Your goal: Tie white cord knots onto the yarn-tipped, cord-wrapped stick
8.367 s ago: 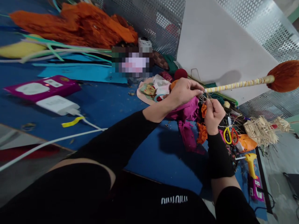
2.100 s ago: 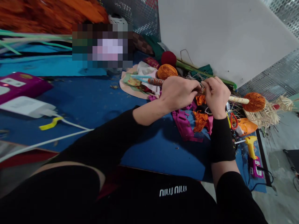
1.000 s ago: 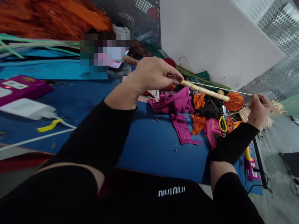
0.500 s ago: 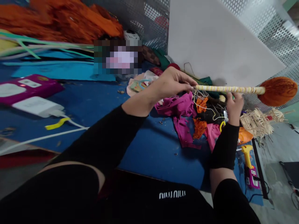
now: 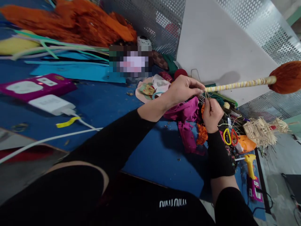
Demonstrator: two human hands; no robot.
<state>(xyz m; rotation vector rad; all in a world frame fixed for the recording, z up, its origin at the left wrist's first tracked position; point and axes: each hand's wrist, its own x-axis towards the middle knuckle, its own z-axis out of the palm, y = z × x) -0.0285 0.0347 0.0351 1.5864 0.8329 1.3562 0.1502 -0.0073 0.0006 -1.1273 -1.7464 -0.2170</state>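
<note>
A slim stick (image 5: 240, 84) wrapped in pale yellow and white strips juts to the right above the table. On its far end sits a rounded orange fabric-like head (image 5: 288, 77). My left hand (image 5: 183, 91) pinches the near end of the stick between thumb and fingers. Just below that end, my right hand (image 5: 213, 113) is closed, thumb against fingers, on a thin yellowish strand (image 5: 206, 94) that runs up to the stick. Beneath my hands lie magenta cloth (image 5: 188, 128) and crumpled orange scraps (image 5: 202, 134).
Scissors (image 5: 230, 137) with yellow and red handles and a yellow glue gun (image 5: 250, 164) lie at the right. A purple power strip (image 5: 21, 95) with a white charger (image 5: 53, 104) sits left. Orange cloth (image 5: 77, 23) is heaped behind; a white panel (image 5: 211, 40) stands at the back.
My right hand has moved left from beneath the stick's middle to its near end, where it grips the strand. The stick's orange end has tilted upward. The scissors are more exposed.
</note>
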